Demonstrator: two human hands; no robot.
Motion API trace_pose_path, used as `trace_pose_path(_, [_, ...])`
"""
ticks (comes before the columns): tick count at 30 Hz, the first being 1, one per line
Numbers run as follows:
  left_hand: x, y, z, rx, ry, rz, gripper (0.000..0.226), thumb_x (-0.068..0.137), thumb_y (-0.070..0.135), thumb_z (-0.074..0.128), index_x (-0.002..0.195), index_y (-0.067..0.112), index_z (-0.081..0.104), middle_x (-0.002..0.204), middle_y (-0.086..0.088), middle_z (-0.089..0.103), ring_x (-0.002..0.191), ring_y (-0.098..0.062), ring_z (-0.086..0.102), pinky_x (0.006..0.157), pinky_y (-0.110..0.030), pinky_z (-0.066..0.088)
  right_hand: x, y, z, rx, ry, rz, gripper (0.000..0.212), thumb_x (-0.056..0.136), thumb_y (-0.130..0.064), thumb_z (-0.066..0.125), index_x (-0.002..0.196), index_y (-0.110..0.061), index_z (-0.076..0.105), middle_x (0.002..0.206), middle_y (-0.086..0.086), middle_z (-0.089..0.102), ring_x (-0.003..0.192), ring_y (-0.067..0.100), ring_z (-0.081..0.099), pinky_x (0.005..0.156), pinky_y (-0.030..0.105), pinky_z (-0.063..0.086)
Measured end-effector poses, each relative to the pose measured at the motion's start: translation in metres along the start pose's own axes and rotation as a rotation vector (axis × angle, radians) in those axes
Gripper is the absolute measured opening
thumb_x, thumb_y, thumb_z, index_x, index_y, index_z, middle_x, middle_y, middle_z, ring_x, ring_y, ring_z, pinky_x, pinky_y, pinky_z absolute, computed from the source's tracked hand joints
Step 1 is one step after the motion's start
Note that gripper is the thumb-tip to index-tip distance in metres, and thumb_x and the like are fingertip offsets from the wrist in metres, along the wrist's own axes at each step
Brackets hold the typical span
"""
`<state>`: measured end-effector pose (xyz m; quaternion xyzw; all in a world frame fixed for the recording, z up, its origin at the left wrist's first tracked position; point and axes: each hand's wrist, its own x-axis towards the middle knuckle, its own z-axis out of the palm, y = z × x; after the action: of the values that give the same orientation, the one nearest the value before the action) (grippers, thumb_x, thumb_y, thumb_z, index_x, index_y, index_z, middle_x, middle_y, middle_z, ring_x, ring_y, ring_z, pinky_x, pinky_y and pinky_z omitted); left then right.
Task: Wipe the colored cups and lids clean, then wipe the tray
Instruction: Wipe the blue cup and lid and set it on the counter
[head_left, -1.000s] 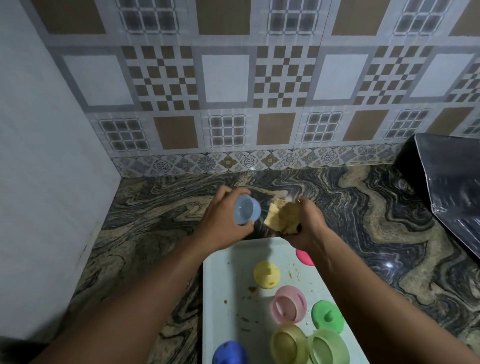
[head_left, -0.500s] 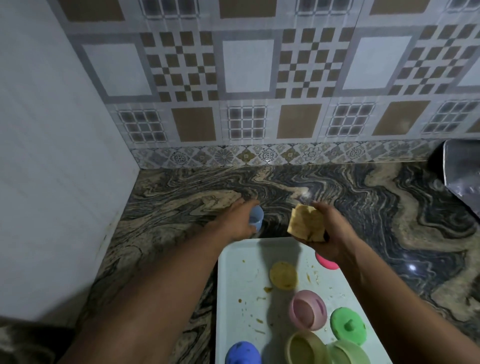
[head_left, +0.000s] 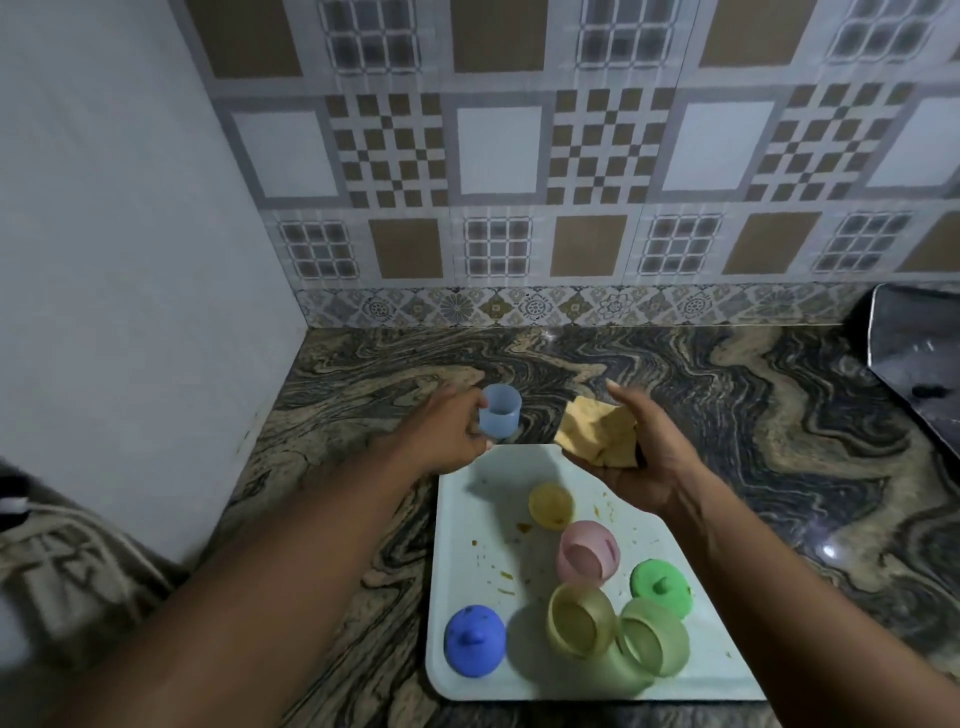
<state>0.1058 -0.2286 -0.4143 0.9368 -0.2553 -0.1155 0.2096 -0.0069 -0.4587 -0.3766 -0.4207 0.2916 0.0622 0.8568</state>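
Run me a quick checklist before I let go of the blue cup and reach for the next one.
1. Upright blue cup on the counter, off the tray: ok.
2. Clean inside of blue cup: cannot tell.
3. Free left hand: not ok, fingers round the blue cup.
4. Grip of right hand on cloth: ok.
5. Clear path to pink cup: ok, lying on its side on the tray.
6. Wiped tray: not ok, crumbs on it.

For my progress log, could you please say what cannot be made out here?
Head view: tray right edge, hidden under the right forearm.
Head view: blue cup left side, covered by the left hand.
Head view: dark shiny object, cut off at the right edge.
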Motion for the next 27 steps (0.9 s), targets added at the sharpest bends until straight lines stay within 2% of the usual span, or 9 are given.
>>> trace_pose_path(3, [-0.039, 0.011, -0.002, -0.01, -0.049, -0.03, 0.034, 0.082, 0.036, 0.078, 0.111, 0.022, 0.068, 0.108, 0.002, 0.068, 0.096, -0.016, 0.064, 0.079, -0.03, 0.051, -0.012, 0.009, 0.002, -0.046, 0.006, 0.035, 0.031, 0.091, -0.017, 0.06, 0.121, -0.006, 0.06, 0.107, 0.018, 0.068, 0.095, 0.033, 0.067, 0.079, 0.047, 0.06])
trace_pose_path(6, [-0.079, 0.022, 0.006, -0.047, -0.173, -0.083, 0.02, 0.079, 0.033, 0.079, 0.096, 0.027, 0.072, 0.09, 0.007, 0.071, 0.079, -0.008, 0.065, 0.078, -0.031, 0.057, -0.022, 0.017, -0.002, -0.125, 0.061, 0.03, 0.034, 0.092, -0.007, 0.053, 0.125, -0.001, 0.057, 0.11, 0.024, 0.067, 0.096, 0.037, 0.067, 0.07, 0.048, 0.061])
trace_pose_path(8, [-0.102, 0.029, 0.018, -0.022, -0.254, -0.107, 0.019, 0.075, 0.034, 0.08, 0.091, 0.028, 0.073, 0.085, 0.008, 0.072, 0.078, -0.009, 0.067, 0.08, -0.035, 0.059, -0.032, 0.022, -0.006, -0.187, 0.084, 0.014, 0.028, 0.091, -0.004, 0.051, 0.117, 0.0, 0.058, 0.106, 0.025, 0.067, 0.094, 0.039, 0.068, 0.07, 0.05, 0.061])
trace_pose_path(10, [-0.12, 0.035, 0.031, 0.043, -0.335, -0.124, 0.025, 0.071, 0.039, 0.084, 0.091, 0.026, 0.073, 0.082, 0.008, 0.071, 0.077, -0.011, 0.068, 0.079, -0.036, 0.059, -0.043, 0.028, -0.012, -0.231, 0.082, -0.012, 0.017, 0.092, -0.001, 0.048, 0.103, -0.001, 0.061, 0.092, 0.022, 0.069, 0.084, 0.036, 0.069, 0.074, 0.052, 0.06])
trace_pose_path(12, [-0.134, 0.041, 0.043, 0.111, -0.37, -0.121, 0.032, 0.068, 0.043, 0.086, 0.091, 0.026, 0.072, 0.08, 0.008, 0.07, 0.077, -0.012, 0.067, 0.077, -0.037, 0.059, -0.055, 0.035, -0.016, -0.288, 0.066, -0.029, 0.019, 0.094, 0.001, 0.045, 0.095, -0.002, 0.064, 0.083, 0.02, 0.071, 0.077, 0.034, 0.071, 0.077, 0.051, 0.06])
trace_pose_path(16, [-0.155, 0.047, 0.064, 0.254, -0.33, -0.09, 0.033, 0.07, 0.042, 0.082, 0.098, 0.03, 0.071, 0.098, 0.005, 0.071, 0.092, -0.016, 0.066, 0.077, -0.034, 0.056, -0.075, 0.044, -0.022, -0.395, -0.001, -0.057, 0.023, 0.091, 0.006, 0.042, 0.098, 0.004, 0.063, 0.093, 0.025, 0.067, 0.086, 0.038, 0.067, 0.089, 0.058, 0.054])
trace_pose_path(20, [-0.161, 0.05, 0.069, 0.324, -0.243, -0.095, 0.027, 0.077, 0.03, 0.074, 0.104, 0.027, 0.072, 0.106, -0.003, 0.071, 0.094, -0.024, 0.067, 0.074, -0.033, 0.052, -0.084, 0.045, -0.023, -0.456, -0.033, -0.072, 0.024, 0.09, 0.003, 0.045, 0.108, 0.006, 0.061, 0.093, 0.026, 0.064, 0.085, 0.039, 0.065, 0.088, 0.064, 0.053])
trace_pose_path(24, [-0.162, 0.05, 0.067, 0.36, -0.225, -0.076, 0.027, 0.08, 0.037, 0.074, 0.104, 0.023, 0.075, 0.101, -0.001, 0.074, 0.093, -0.024, 0.069, 0.071, -0.032, 0.05, -0.086, 0.042, -0.019, -0.506, -0.045, -0.076, 0.02, 0.091, 0.002, 0.049, 0.104, 0.01, 0.062, 0.096, 0.028, 0.069, 0.087, 0.041, 0.071, 0.084, 0.06, 0.057])
trace_pose_path(27, [-0.162, 0.05, 0.07, 0.362, -0.212, -0.056, 0.013, 0.081, 0.033, 0.071, 0.085, 0.02, 0.07, 0.086, -0.002, 0.072, 0.084, -0.026, 0.068, 0.064, -0.032, 0.047, -0.084, 0.042, -0.014, -0.526, -0.032, -0.085, 0.021, 0.092, 0.002, 0.052, 0.106, 0.01, 0.064, 0.101, 0.029, 0.072, 0.092, 0.044, 0.072, 0.079, 0.054, 0.06])
